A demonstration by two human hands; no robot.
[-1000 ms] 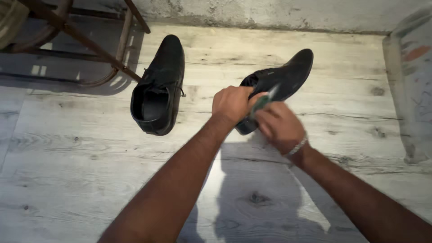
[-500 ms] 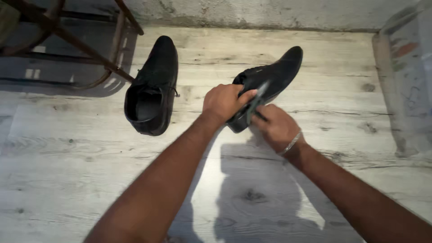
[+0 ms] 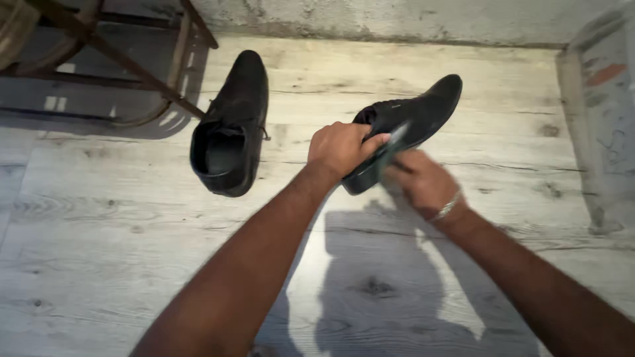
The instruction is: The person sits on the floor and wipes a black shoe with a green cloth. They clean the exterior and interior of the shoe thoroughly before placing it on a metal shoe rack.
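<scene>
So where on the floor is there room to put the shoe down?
The pale floor boards are bare left of the left hand and its arm, below the other shoe. There is also a bare strip between that shoe and the held shoe. It is crowded top left under the wooden chair legs.

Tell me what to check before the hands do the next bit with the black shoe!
1. Left hand grips the heel end of the black leather lace-up shoe: ok.
2. Right hand is at the shoe's side with a small greenish thing: ok; what that thing is: cannot tell, blurred.
3. Shoe's toe points away from the person: ok.
4. Second black leather shoe lies apart on the pale wooden plank floor: ok.
5. Silver bracelet stays clear of the shoe: ok.
</scene>
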